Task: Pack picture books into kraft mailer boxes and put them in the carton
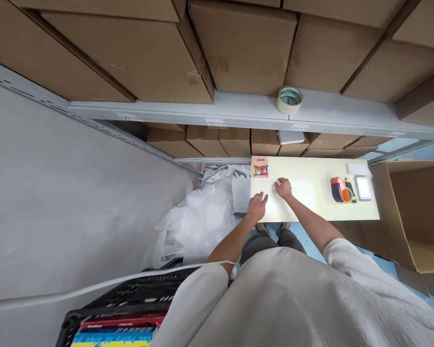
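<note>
My left hand (258, 207) rests at the left edge of the pale yellow table (311, 173), its fingers apart and nothing in them. Near it, to the right, my right hand (283, 187) is on the tabletop with its fingers curled together; what they hold, if anything, is too small to make out. A small pink booklet (260, 167) lies at the table's back left corner, beyond both hands. An orange and dark blue tape dispenser (340, 190) stands at the right part of the table, beside a black-and-yellow tool (350, 190).
White plastic wrapping (198, 221) is heaped left of the table. A black crate (130, 299) with books is at the lower left. An open carton (415, 212) stands at the right. Beyond, a shelf (238, 106) carries boxes and a tape roll (290, 100).
</note>
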Demonstrator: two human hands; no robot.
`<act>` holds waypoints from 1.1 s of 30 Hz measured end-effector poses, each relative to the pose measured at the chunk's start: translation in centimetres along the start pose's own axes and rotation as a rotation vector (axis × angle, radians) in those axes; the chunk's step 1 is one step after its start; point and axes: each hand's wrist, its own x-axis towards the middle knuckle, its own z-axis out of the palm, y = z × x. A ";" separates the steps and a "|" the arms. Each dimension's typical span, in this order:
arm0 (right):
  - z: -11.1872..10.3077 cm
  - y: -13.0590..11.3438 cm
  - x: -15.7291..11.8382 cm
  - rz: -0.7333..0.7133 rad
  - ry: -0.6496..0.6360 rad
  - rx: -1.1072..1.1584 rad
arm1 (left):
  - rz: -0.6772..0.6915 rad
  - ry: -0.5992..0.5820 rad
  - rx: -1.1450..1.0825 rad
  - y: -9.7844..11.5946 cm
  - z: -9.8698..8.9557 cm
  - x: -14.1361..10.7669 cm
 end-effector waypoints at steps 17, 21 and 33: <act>4.6 -9.3 7.3 0.393 0.032 0.135 | -0.011 0.063 -0.067 -0.2 2.0 0.2; 4.2 -9.4 7.5 0.387 0.036 0.185 | -0.017 0.071 -0.065 -0.2 2.0 0.1; -2.3 0.7 1.3 0.120 0.100 0.725 | -0.025 0.001 -0.072 -0.4 1.1 0.2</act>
